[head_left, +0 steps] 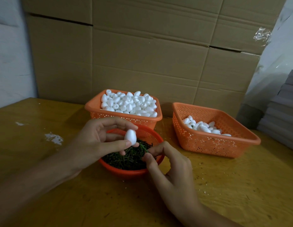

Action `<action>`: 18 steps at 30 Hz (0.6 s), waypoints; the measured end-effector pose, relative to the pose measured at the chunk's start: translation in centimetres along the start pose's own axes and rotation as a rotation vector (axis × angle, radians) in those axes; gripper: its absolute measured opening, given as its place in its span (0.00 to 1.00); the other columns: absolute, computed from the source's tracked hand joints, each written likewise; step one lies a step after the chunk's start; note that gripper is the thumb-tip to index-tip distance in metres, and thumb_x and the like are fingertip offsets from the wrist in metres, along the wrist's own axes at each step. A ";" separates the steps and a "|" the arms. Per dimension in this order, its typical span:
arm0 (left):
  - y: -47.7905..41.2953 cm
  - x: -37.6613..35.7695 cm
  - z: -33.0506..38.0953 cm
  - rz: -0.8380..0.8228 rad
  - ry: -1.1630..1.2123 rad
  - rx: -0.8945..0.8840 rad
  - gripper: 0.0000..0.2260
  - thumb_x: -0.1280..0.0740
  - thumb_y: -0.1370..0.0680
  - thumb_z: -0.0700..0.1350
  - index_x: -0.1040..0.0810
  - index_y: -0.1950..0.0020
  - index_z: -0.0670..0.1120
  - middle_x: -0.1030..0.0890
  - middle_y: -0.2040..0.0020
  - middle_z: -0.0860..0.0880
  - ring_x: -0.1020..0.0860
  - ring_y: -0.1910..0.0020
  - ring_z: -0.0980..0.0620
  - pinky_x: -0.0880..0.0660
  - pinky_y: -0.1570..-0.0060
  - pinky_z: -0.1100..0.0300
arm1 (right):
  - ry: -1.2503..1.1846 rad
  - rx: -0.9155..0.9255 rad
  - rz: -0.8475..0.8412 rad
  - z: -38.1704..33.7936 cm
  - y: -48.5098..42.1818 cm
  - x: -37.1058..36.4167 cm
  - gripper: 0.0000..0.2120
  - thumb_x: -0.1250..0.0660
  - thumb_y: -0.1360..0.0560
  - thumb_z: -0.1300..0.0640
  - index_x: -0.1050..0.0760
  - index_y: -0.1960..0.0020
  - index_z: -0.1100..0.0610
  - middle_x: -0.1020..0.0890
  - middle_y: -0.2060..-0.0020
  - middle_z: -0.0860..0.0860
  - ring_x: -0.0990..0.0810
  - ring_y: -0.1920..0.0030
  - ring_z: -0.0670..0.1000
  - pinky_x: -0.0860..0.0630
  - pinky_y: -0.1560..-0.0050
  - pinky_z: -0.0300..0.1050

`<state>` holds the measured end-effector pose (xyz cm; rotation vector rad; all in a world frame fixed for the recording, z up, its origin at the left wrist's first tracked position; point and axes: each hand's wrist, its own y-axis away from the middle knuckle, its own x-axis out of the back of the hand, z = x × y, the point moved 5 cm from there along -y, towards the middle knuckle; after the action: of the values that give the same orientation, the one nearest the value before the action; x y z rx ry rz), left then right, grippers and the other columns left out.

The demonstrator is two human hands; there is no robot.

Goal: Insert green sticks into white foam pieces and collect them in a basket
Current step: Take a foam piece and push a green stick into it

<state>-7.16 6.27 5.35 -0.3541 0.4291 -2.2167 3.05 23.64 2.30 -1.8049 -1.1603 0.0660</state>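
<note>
My left hand point(99, 141) holds a white egg-shaped foam piece point(130, 136) between thumb and fingertips, just above a round red bowl point(126, 172) full of green sticks point(126, 158). Over the bowl's right side, my right hand point(168, 167) pinches one green stick point(144, 149), whose free end points up and left toward the foam piece. An orange basket point(93, 108) behind the bowl is heaped with plain foam pieces point(129, 103). A second orange basket point(208, 143) at the right holds several foam pieces point(203, 126) in its far corner.
Everything sits on a yellowish wooden table point(44, 161) with white scuffs at the left and foam crumbs scattered about. A wall of cardboard boxes point(142, 46) rises behind the baskets. Stacked grey sheets point(283, 115) stand at the right edge.
</note>
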 end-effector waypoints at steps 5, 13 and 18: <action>0.0 0.1 -0.1 0.018 -0.009 0.003 0.13 0.21 0.30 0.40 0.13 0.47 0.49 0.14 0.44 0.44 0.13 0.48 0.43 0.17 0.58 0.58 | 0.009 -0.003 -0.011 0.0 0.0 0.0 0.05 0.32 0.19 0.49 0.21 0.53 0.48 0.18 0.59 0.43 0.17 0.55 0.49 0.22 0.57 0.52; -0.1 0.2 -0.3 0.028 -0.015 -0.004 0.13 0.18 0.31 0.42 0.14 0.48 0.48 0.13 0.45 0.43 0.13 0.48 0.42 0.17 0.59 0.59 | 0.029 -0.003 -0.009 0.1 0.1 0.0 0.05 0.32 0.19 0.49 0.22 0.53 0.48 0.18 0.59 0.42 0.18 0.55 0.48 0.23 0.57 0.50; -0.1 0.3 -0.2 0.009 -0.005 0.001 0.15 0.19 0.32 0.47 0.15 0.48 0.47 0.13 0.45 0.42 0.13 0.49 0.41 0.17 0.60 0.58 | 0.027 -0.003 -0.014 0.0 0.0 -0.1 0.07 0.32 0.19 0.48 0.21 0.54 0.49 0.18 0.59 0.43 0.17 0.55 0.49 0.23 0.59 0.51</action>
<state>-7.44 6.14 5.22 -0.3567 0.4260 -2.2067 2.97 23.57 2.24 -1.7955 -1.1542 0.0318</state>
